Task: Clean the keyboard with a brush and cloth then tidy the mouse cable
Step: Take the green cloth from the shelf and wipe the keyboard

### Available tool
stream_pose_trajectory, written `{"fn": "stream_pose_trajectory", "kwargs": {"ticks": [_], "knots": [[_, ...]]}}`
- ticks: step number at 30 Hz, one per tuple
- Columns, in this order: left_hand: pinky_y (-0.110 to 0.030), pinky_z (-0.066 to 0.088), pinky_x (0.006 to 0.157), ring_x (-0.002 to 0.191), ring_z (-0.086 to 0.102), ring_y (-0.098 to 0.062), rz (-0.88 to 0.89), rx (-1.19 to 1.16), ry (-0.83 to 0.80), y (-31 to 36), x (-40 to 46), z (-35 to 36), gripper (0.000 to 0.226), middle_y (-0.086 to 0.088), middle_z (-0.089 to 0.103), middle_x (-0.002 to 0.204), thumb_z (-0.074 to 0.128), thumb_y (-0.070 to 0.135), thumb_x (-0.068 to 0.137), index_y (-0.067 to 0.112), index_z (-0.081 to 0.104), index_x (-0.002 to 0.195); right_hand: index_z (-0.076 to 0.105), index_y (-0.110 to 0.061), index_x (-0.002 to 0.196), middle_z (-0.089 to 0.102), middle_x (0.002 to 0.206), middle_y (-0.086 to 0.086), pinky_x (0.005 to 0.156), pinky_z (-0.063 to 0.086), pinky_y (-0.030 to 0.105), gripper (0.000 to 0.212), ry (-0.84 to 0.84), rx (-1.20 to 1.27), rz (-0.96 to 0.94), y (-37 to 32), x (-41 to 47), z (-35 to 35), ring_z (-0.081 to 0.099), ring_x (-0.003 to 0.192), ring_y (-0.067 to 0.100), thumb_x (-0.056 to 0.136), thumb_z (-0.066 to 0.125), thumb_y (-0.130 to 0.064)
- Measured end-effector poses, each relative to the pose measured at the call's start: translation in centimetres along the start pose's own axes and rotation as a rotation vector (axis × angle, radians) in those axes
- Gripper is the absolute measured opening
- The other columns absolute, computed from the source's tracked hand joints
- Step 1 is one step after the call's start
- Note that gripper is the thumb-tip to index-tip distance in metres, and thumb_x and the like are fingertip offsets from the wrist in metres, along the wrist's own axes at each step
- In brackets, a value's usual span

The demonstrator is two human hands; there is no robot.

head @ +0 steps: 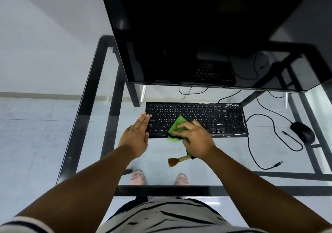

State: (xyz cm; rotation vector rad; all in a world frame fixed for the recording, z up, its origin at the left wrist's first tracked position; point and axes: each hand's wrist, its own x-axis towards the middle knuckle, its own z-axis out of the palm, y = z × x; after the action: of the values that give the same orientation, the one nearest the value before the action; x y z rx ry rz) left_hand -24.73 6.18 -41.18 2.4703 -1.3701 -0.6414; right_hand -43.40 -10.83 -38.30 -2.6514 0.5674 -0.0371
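A black keyboard (206, 118) lies on the glass desk (161, 190). My right hand (195, 139) grips a green cloth (177, 127) and holds it on the lower left keys. My left hand (137, 135) lies flat with straight fingers against the keyboard's left end. A small brush (177, 161) with brown bristles and a pale handle lies on the glass just below my right wrist. The black mouse (302, 131) sits at the right, its cable (260, 130) trailing in loose loops across the glass to a free plug (278, 164).
A large black monitor (206, 35) stands behind the keyboard and overhangs it. More cables (190, 91) run behind the keyboard. The desk's black frame and my feet show through the glass. A white wall is at the left.
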Motion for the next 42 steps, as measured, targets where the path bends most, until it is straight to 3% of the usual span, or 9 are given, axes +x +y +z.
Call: {"fn": "stream_pose_trajectory", "kwargs": {"ticks": [7,10,12,13,15,17,25,31,42], "knots": [[-0.034,0.022,0.118,0.148,0.017,-0.015,-0.015,-0.014,0.013,0.3,-0.2,-0.1,0.064,0.006,-0.005,0.163,0.036,0.025,0.101,0.021,0.003,0.156,0.077,-0.032,0.100,0.066,0.106,-0.013,0.072,0.055,0.035,0.047,0.105,-0.003,0.087,2.9,-1.6,-0.9,0.048,0.091,0.017,0.071,0.064,0.004],[-0.038,0.035,0.111,0.137,0.038,-0.022,-0.064,-0.066,0.180,0.9,-0.9,-0.3,0.057,-0.002,0.028,0.158,0.047,0.021,0.096,0.018,0.031,0.150,0.077,-0.028,0.099,0.067,0.104,-0.010,0.079,0.050,0.032,0.044,0.200,0.085,0.123,2.8,-1.6,-0.9,0.049,0.091,0.018,0.071,0.065,0.003],[-0.037,0.047,0.094,0.110,0.058,-0.025,0.046,-0.071,0.330,1.4,-1.3,0.1,0.040,-0.005,0.057,0.127,0.051,0.023,0.091,0.016,0.055,0.130,0.077,-0.027,0.101,0.066,0.105,-0.008,0.082,0.047,0.031,0.043,0.292,0.154,0.197,3.0,-1.6,-1.0,0.052,0.093,0.019,0.071,0.065,0.002],[-0.035,0.050,0.085,0.096,0.061,-0.023,0.110,-0.074,0.362,1.7,-1.6,0.4,0.032,-0.002,0.062,0.112,0.052,0.026,0.089,0.017,0.063,0.118,0.077,-0.027,0.101,0.066,0.106,-0.008,0.083,0.047,0.030,0.043,0.324,0.166,0.218,3.2,-1.6,-1.1,0.052,0.093,0.019,0.071,0.066,0.002],[-0.032,0.052,0.074,0.081,0.062,-0.016,0.180,-0.088,0.307,2.5,-1.9,1.1,0.024,0.004,0.064,0.098,0.053,0.034,0.090,0.022,0.068,0.104,0.077,-0.026,0.102,0.066,0.107,-0.009,0.083,0.049,0.030,0.043,0.357,0.173,0.227,3.7,-1.6,-1.5,0.053,0.094,0.020,0.071,0.066,0.002],[-0.026,0.051,0.069,0.079,0.061,-0.011,0.175,-0.114,0.195,3.8,-2.2,1.8,0.023,0.008,0.063,0.097,0.057,0.042,0.090,0.025,0.069,0.102,0.077,-0.025,0.103,0.066,0.107,-0.008,0.084,0.050,0.032,0.042,0.378,0.178,0.236,4.2,-1.7,-1.9,0.054,0.095,0.019,0.072,0.067,0.002],[-0.023,0.047,0.081,0.103,0.057,-0.006,0.235,-0.098,-0.144,8.8,-1.9,3.7,0.054,0.012,0.059,0.113,0.064,0.060,0.079,0.031,0.061,0.124,0.076,-0.023,0.105,0.066,0.109,-0.005,0.090,0.046,0.027,0.041,0.421,0.209,0.249,5.4,-1.5,-3.0,0.056,0.099,0.021,0.073,0.066,0.001],[-0.024,0.048,0.074,0.093,0.060,-0.011,0.256,-0.047,-0.154,9.5,-1.9,4.1,0.030,0.012,0.059,0.105,0.059,0.042,0.086,0.035,0.068,0.113,0.076,-0.024,0.106,0.066,0.109,-0.007,0.088,0.048,0.030,0.042,0.420,0.228,0.227,5.8,-1.9,-3.0,0.056,0.099,0.021,0.072,0.066,0.001],[-0.021,0.040,0.065,0.086,0.056,-0.007,0.207,0.016,-0.163,5.5,-3.2,1.8,0.022,0.016,0.055,0.089,0.058,0.038,0.088,0.038,0.071,0.105,0.076,-0.024,0.104,0.066,0.108,-0.006,0.084,0.048,0.029,0.042,0.384,0.211,0.166,6.2,-1.8,-2.2,0.054,0.094,0.021,0.071,0.068,0.001]]}}
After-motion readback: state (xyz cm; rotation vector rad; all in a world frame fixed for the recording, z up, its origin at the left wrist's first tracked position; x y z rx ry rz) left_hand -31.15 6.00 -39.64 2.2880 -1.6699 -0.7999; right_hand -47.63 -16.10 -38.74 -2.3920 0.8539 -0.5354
